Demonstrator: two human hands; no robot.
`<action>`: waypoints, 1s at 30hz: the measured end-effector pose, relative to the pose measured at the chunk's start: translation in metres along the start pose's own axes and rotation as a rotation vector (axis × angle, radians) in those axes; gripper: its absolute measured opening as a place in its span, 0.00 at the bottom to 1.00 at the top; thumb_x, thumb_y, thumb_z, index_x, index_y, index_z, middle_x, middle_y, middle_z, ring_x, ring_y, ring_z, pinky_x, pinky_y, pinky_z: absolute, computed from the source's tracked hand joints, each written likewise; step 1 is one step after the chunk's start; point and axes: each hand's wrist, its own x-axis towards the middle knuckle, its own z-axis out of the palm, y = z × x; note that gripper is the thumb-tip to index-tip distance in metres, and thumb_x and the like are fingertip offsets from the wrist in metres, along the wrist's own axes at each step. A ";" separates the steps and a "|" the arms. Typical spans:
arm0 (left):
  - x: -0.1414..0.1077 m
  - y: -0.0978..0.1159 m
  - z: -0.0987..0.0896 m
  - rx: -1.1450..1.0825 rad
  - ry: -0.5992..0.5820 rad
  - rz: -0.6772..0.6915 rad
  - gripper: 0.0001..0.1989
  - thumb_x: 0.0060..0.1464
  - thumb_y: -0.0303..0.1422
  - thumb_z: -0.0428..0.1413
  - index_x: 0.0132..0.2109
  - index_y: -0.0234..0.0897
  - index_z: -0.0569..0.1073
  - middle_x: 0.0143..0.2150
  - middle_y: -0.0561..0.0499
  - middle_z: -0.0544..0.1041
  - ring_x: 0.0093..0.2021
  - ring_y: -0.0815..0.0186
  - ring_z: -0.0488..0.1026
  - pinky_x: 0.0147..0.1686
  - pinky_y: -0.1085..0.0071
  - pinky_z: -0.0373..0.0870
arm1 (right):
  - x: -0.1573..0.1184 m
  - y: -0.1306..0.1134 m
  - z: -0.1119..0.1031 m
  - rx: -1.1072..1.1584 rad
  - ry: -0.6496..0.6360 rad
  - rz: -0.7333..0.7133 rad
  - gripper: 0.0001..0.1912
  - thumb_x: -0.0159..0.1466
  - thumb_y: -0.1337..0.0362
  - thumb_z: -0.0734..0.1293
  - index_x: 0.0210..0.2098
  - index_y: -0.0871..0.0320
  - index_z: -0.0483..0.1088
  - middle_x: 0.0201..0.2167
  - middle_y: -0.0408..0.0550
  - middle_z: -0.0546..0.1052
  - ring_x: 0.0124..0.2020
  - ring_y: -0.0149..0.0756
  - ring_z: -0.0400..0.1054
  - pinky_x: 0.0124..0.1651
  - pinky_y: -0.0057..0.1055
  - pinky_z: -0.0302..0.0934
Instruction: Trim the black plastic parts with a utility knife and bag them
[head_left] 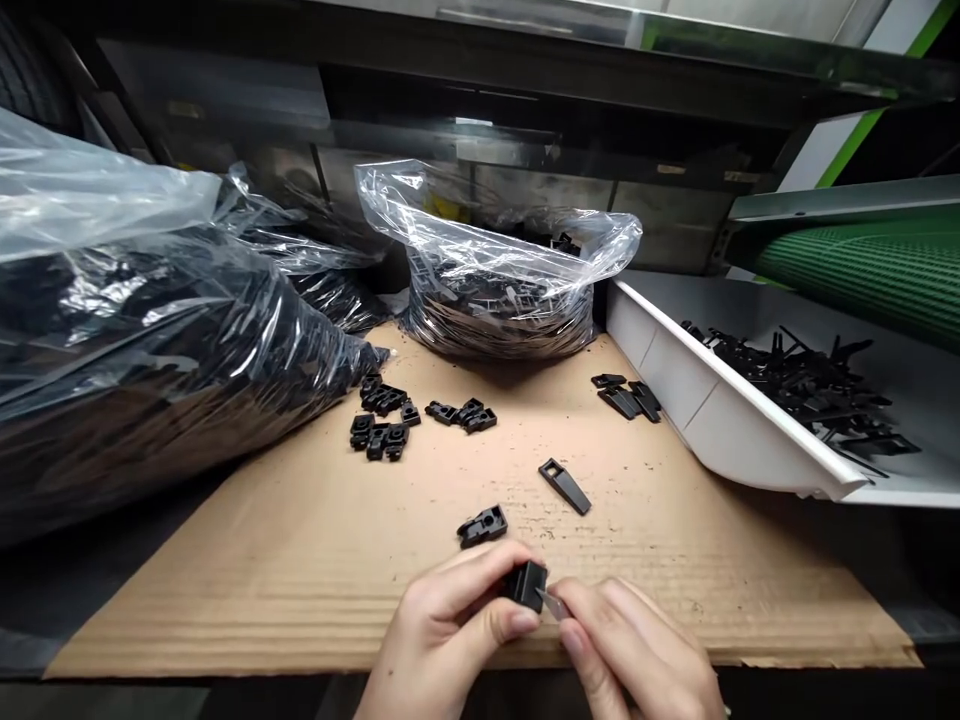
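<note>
Left hand (450, 630) pinches black boxy plastic part (529, 585), right hand (637, 645) grips pointed silver metal blade (553, 604) at its right; short strokes away from left hand look safest.

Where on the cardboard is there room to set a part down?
Largely bare cardboard: left foreground, between the large left bag and the left hand; right foreground, between the right hand and the white tray. Crowded: back left, with clustered black parts, and beside the tray, with flat black pieces.
</note>
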 end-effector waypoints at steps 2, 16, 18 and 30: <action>0.000 -0.001 -0.001 -0.015 -0.009 -0.017 0.05 0.44 0.27 0.58 0.31 0.40 0.78 0.29 0.55 0.76 0.32 0.66 0.70 0.32 0.79 0.64 | -0.001 0.002 -0.003 -0.016 -0.035 0.026 0.10 0.63 0.66 0.57 0.35 0.58 0.70 0.19 0.46 0.70 0.19 0.32 0.64 0.23 0.26 0.59; -0.004 -0.005 -0.004 0.098 0.060 0.101 0.12 0.46 0.25 0.58 0.35 0.49 0.78 0.36 0.59 0.78 0.40 0.67 0.72 0.41 0.83 0.65 | 0.012 -0.008 -0.013 0.249 -0.240 0.428 0.13 0.63 0.62 0.56 0.25 0.55 0.64 0.17 0.39 0.66 0.19 0.27 0.62 0.22 0.22 0.54; -0.004 -0.007 -0.004 0.106 0.048 0.135 0.15 0.46 0.23 0.57 0.36 0.51 0.78 0.37 0.60 0.78 0.41 0.69 0.72 0.41 0.84 0.65 | 0.013 -0.008 -0.011 0.260 -0.252 0.417 0.13 0.63 0.62 0.56 0.24 0.55 0.64 0.17 0.39 0.64 0.19 0.28 0.61 0.22 0.22 0.53; -0.005 -0.008 -0.007 0.158 0.030 0.100 0.13 0.45 0.25 0.59 0.36 0.49 0.78 0.37 0.57 0.79 0.40 0.65 0.74 0.42 0.79 0.68 | 0.018 -0.010 -0.014 0.311 -0.300 0.374 0.15 0.63 0.63 0.57 0.21 0.55 0.64 0.18 0.39 0.69 0.20 0.27 0.64 0.22 0.20 0.54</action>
